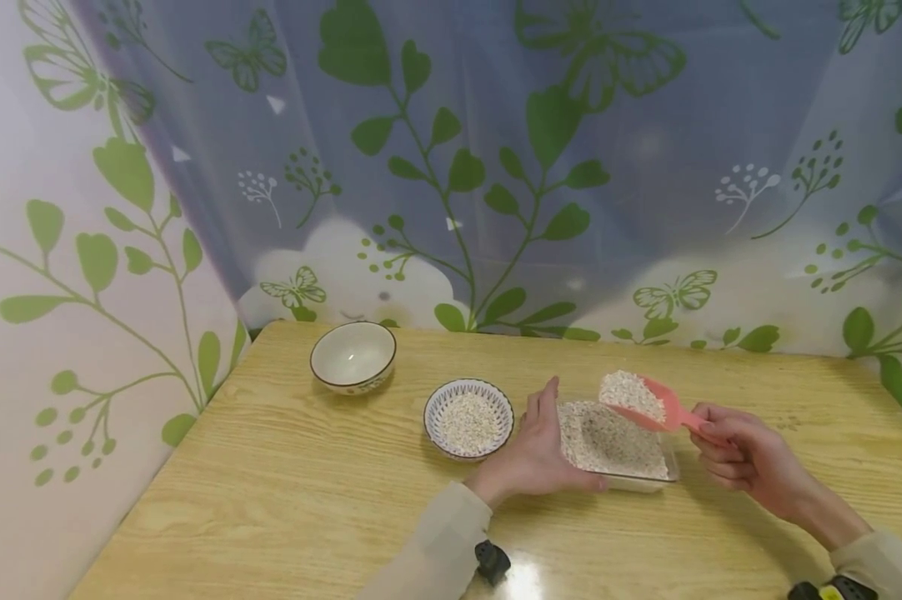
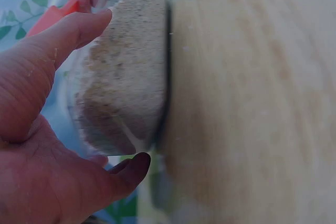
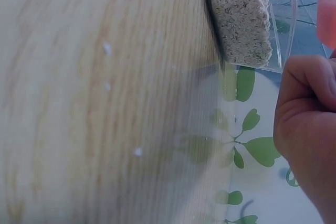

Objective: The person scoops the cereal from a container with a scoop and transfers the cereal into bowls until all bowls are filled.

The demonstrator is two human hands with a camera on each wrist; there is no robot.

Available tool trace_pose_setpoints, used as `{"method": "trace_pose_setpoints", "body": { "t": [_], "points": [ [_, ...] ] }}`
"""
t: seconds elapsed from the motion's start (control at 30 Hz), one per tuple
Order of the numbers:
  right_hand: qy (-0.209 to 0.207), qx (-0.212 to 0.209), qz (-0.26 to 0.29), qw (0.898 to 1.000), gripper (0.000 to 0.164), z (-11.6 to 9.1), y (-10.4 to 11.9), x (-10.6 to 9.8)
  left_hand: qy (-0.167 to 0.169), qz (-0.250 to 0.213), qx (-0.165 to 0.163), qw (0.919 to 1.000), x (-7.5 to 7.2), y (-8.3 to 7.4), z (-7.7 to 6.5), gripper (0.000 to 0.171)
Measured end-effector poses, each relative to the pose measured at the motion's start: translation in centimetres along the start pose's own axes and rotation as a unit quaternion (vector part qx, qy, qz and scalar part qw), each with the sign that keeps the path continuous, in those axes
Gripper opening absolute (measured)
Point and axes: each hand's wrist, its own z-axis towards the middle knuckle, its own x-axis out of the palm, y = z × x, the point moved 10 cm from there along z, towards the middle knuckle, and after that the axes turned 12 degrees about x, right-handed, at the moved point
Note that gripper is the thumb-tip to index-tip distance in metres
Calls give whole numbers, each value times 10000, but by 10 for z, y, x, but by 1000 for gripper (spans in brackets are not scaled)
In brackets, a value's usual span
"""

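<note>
My right hand (image 1: 754, 462) grips the handle of a pink scoop (image 1: 672, 408) heaped with pale oat flakes (image 1: 631, 393). The scoop is raised above the back right part of a clear rectangular container (image 1: 637, 483) filled with flakes. My left hand (image 1: 537, 462) holds that container at its left end, thumb along the front side and fingers at the left. Just left of this hand stands a small patterned bowl (image 1: 428, 423) with flakes inside. In the right wrist view only part of the scoop (image 3: 327, 17) shows, beside my hand (image 3: 310, 114).
An empty white bowl (image 1: 353, 357) with a dark rim stands farther back at the left on the wooden table (image 1: 286, 492). A few white crumbs (image 3: 138, 151) lie on the tabletop. Behind the table hangs a leaf-printed curtain (image 1: 451, 167).
</note>
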Motion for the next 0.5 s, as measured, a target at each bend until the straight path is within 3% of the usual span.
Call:
{"method": "trace_pose_setpoints", "body": {
  "t": [0.3, 0.5],
  "points": [
    [-405, 23, -295, 9987, 47, 3, 6, -3, -73, -372, 467, 9982, -35, -18, -7, 128],
    [-331, -1, -347, 9988, 46, 7, 10, 1, -494, -707, 542, 9948, -71, -6, -18, 123]
  ]
}}
